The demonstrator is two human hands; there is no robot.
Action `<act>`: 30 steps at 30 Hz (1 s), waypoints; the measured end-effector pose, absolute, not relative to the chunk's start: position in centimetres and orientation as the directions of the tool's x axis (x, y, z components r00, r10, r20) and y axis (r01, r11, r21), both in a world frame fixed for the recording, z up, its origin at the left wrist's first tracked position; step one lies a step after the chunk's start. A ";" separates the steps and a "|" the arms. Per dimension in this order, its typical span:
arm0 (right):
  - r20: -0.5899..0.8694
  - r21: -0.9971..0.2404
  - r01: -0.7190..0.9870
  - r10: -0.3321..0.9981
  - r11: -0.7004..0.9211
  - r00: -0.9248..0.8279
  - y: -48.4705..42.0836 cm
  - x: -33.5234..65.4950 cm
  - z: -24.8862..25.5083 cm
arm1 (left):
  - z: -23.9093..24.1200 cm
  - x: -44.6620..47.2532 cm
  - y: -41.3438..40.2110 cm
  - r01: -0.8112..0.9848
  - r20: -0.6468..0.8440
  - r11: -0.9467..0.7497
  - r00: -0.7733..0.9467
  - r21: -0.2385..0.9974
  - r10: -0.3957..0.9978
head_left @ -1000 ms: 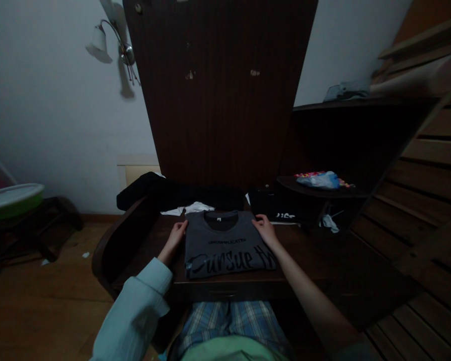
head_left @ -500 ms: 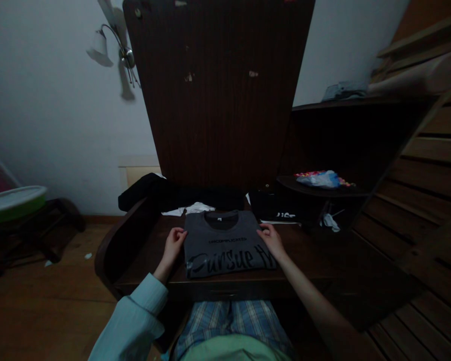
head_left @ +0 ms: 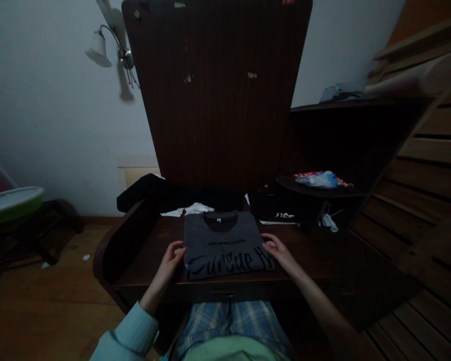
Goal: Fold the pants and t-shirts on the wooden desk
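A folded dark grey T-shirt (head_left: 225,235) lies flat on the dark wooden desk (head_left: 308,260), its neckline toward the back and black lettering across the front. My left hand (head_left: 173,256) is at the shirt's left side, fingers closed on the edge. On the opposite side, my right hand (head_left: 278,249) has its fingers bent together at the right edge, beside the large lettering. The fingertips are partly hidden against the dark cloth.
Black clothes (head_left: 210,197) and a white cloth (head_left: 195,208) lie behind the shirt. Another folded black garment (head_left: 270,205) sits at the back right. A plastic bag (head_left: 319,179) rests on a corner shelf. A wooden slatted frame (head_left: 428,180) stands at the right.
Both hands have slid a little nearer to me along the shirt's sides. The T-shirt lies in nearly the same place.
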State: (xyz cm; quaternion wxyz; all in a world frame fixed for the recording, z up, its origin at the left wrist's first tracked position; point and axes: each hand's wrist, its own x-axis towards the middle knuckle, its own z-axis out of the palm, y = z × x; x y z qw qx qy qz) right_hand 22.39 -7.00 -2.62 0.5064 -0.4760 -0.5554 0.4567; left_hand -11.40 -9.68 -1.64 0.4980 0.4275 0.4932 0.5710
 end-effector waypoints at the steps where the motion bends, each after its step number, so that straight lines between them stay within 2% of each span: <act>1: 0.133 -0.988 0.070 0.990 0.136 -0.036 -7.2 22.4 -2.4 | -1.5 -11.4 -9.8 -0.148 -0.003 -0.017 -0.130 0.989 0.992; 5: 0.138 -0.990 0.038 0.990 0.139 -0.012 -7.4 22.3 -1.7 | -0.9 -11.5 -10.0 -0.176 0.023 -0.041 -0.108 0.983 0.994; 9: 0.150 -0.988 0.032 0.988 0.149 0.040 -7.3 22.3 -1.5 | -1.1 -11.5 -9.9 -0.166 0.051 -0.079 -0.169 0.983 0.984; 12: 0.157 -0.986 0.062 0.987 0.156 0.020 -7.8 22.6 -1.4 | -1.4 -11.8 -10.1 -0.126 0.018 -0.039 -0.165 0.991 0.986; 20: 0.083 -0.990 0.090 0.962 0.110 -0.261 -11.2 24.4 -0.7 | 0.3 -12.3 -13.6 -0.072 -0.046 0.055 0.115 0.996 0.992; 23: 0.049 -0.992 0.094 0.940 0.086 -0.339 -11.5 24.4 -0.7 | 0.4 -11.7 -13.7 -0.078 -0.049 0.061 0.142 0.995 0.989; 25: 0.041 -0.991 0.109 0.945 0.081 -0.325 -11.4 24.2 -0.7 | 0.1 -11.5 -13.3 -0.086 -0.033 0.043 0.115 0.995 0.993; 30: 0.093 -0.986 0.124 0.983 0.113 -0.160 -10.9 24.0 -0.9 | -0.1 -11.6 -12.4 -0.075 -0.002 0.003 0.013 0.997 1.000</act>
